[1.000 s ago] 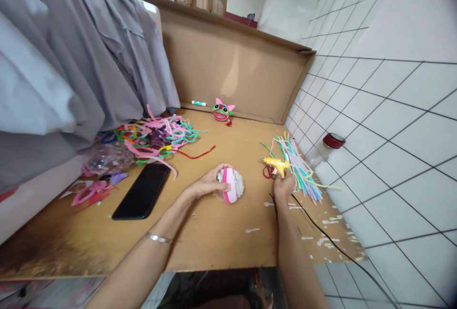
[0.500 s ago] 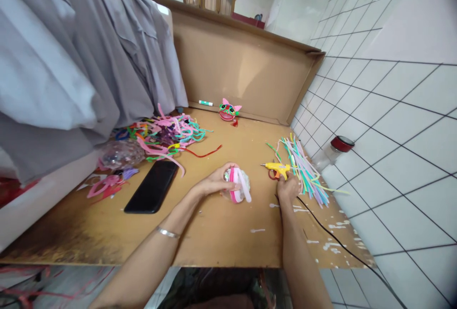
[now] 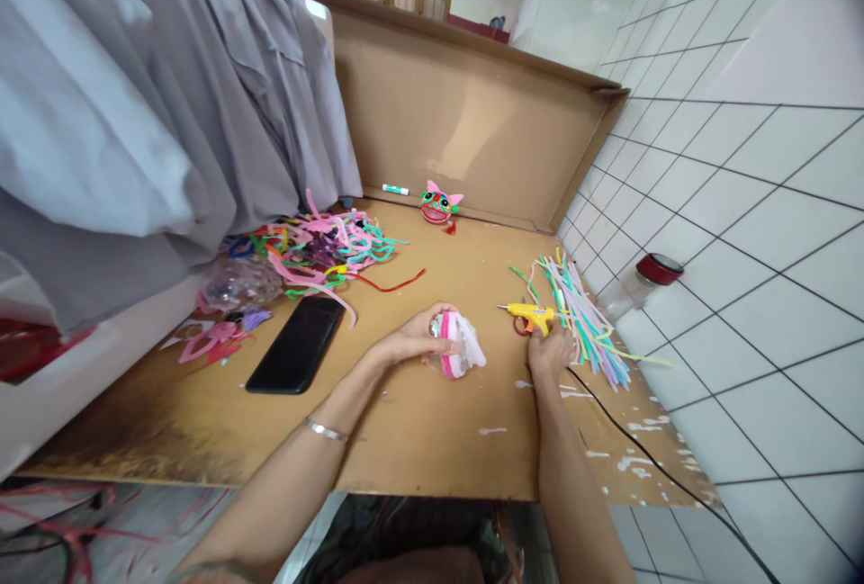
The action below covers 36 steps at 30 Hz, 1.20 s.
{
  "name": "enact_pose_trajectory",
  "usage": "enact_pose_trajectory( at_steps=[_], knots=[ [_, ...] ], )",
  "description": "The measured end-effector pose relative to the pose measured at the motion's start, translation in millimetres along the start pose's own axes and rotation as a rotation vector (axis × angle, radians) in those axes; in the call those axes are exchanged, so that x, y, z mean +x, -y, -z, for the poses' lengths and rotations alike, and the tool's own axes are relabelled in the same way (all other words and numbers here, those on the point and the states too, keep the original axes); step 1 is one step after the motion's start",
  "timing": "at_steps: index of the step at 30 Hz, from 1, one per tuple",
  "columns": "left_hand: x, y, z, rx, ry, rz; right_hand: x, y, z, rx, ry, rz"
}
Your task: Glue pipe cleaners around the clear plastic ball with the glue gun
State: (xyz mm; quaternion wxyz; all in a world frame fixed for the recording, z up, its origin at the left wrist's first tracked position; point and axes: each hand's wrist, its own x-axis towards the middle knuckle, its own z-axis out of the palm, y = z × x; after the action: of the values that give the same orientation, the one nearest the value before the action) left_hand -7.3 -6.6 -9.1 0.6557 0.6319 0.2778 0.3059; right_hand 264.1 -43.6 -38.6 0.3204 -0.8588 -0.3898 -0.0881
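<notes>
My left hand (image 3: 419,334) is closed round a small, clear rounded plastic piece (image 3: 437,366) near the middle of the table. Pink and white fuzzy strips (image 3: 460,341) cross this piece, and one white strip sticks out at its right side. To the right, my right hand (image 3: 550,350) is closed on the handle of a yellow glue gun (image 3: 530,312), whose metal nozzle points left. Part of the handle is hidden by my fingers. A red-brown ring shape (image 3: 521,325), perhaps scissor handles, lies just below the gun.
Pastel pipe cleaners (image 3: 587,323) lie beside the gun, near a clear jar with a red lid (image 3: 658,269). At left are a black phone (image 3: 295,345) and a tangled pipe-cleaner pile (image 3: 330,242). A lion-like head (image 3: 437,204) and glue stick (image 3: 395,190) stand behind. A cord (image 3: 648,449) runs right.
The plastic piece has turned slightly in my left hand, and its white strip now slants further right. The glue gun stays in my right hand. The whole view has shifted a little.
</notes>
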Motion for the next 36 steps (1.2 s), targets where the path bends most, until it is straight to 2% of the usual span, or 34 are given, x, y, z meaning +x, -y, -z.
enact_pose_trajectory(
  at_steps=[4,10,14,17,19,22,27,30,33,36],
  knots=[
    [0.7,2.0,1.1,-0.004,0.011,-0.011,-4.6,5.2,2.1,0.087,-0.108,0.104],
    [1.3,3.5,0.8,-0.009,0.006,-0.01,-26.0,30.2,10.9,0.437,-0.234,0.526],
    [3.4,6.3,0.5,0.005,-0.015,-0.027,-45.6,60.7,31.8,0.548,-0.166,0.891],
    [4.8,6.3,-0.1,0.023,-0.037,-0.064,-55.4,83.3,46.9,0.566,-0.09,1.024],
    [5.0,4.4,-0.9,0.025,-0.037,-0.093,-59.1,94.1,51.4,0.55,-0.084,1.099],
    [3.2,-1.0,-2.4,0.035,-0.02,-0.089,-61.5,99.5,49.3,0.582,-0.117,1.103],
    [-2.6,-11.5,-3.8,0.084,-0.01,-0.037,-61.7,83.5,36.1,0.814,-0.056,0.896],
    [-4.5,-13.7,-4.0,0.092,-0.012,-0.018,-63.0,72.2,30.0,0.868,-0.012,0.818],
    [-4.7,-12.9,-3.9,0.095,-0.024,-0.017,-64.8,68.2,28.0,0.849,-0.034,0.803],
    [-4.0,-11.7,-3.3,0.102,-0.031,-0.032,-66.5,69.6,29.7,0.777,-0.063,0.847]
  ],
)
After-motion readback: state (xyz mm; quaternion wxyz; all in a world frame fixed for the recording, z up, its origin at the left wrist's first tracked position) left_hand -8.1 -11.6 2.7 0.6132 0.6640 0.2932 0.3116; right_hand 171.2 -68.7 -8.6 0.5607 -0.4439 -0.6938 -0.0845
